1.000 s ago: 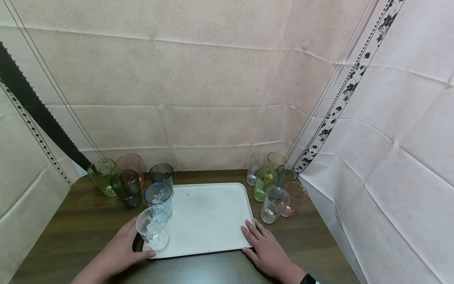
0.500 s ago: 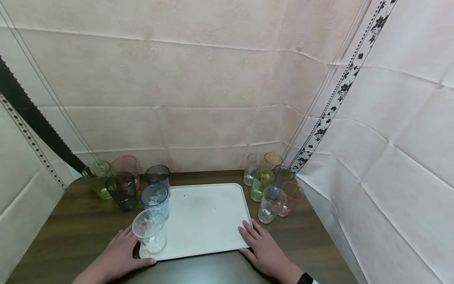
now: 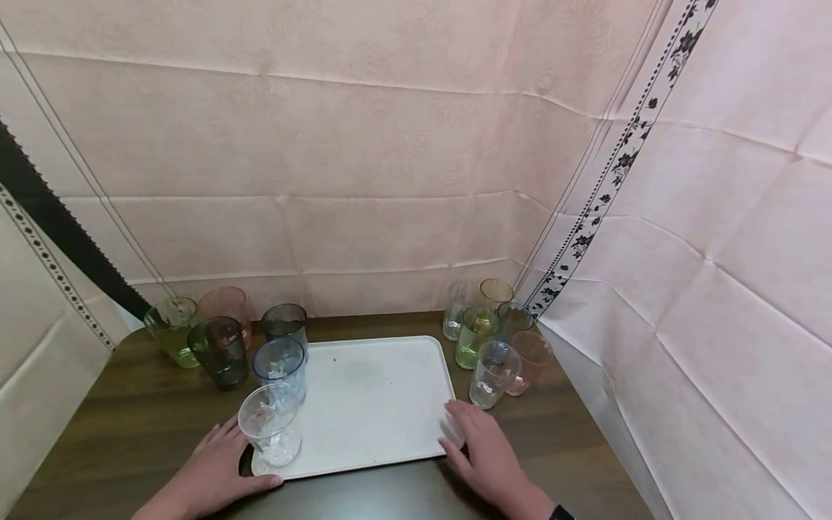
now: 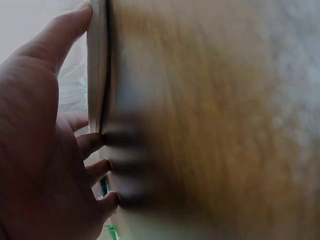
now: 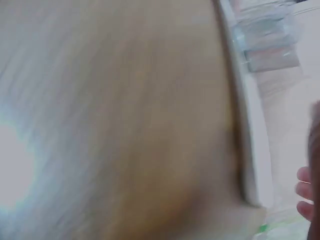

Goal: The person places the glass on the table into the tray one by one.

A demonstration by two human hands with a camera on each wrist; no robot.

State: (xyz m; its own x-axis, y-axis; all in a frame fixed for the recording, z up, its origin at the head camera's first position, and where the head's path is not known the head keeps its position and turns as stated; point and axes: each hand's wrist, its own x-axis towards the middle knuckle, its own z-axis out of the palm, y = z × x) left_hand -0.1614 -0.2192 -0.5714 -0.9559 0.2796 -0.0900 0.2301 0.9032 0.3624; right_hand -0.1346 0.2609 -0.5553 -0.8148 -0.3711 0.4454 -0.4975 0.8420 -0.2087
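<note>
My left hand [image 3: 217,466] is at the near left corner of a white tray [image 3: 377,404]. Its thumb lies along the front edge, while the other fingertips reach down the left side in the left wrist view. Close beside this hand, a clear footed glass [image 3: 273,433] stands on the tray's corner. Behind it are a blue-rimmed glass [image 3: 281,368] and a dark grey glass [image 3: 286,325], lined up along the tray's left side. At the near right corner is my right hand [image 3: 484,455], fingers loosely bent and thumb apart, overlapping the tray's edge and holding nothing.
Left of the tray stand a green glass [image 3: 174,336], a pink glass [image 3: 227,307] and a smoky dark glass [image 3: 221,354]. Several tumblers cluster on the right, with a clear glass [image 3: 492,375] nearest my right hand. Cloth walls [image 3: 390,238] enclose the wooden table [image 3: 130,426].
My right hand has shifted off the tray's corner, its fingers drawing together and bending. My left hand keeps its place at the left corner. The whole head view has shifted slightly.
</note>
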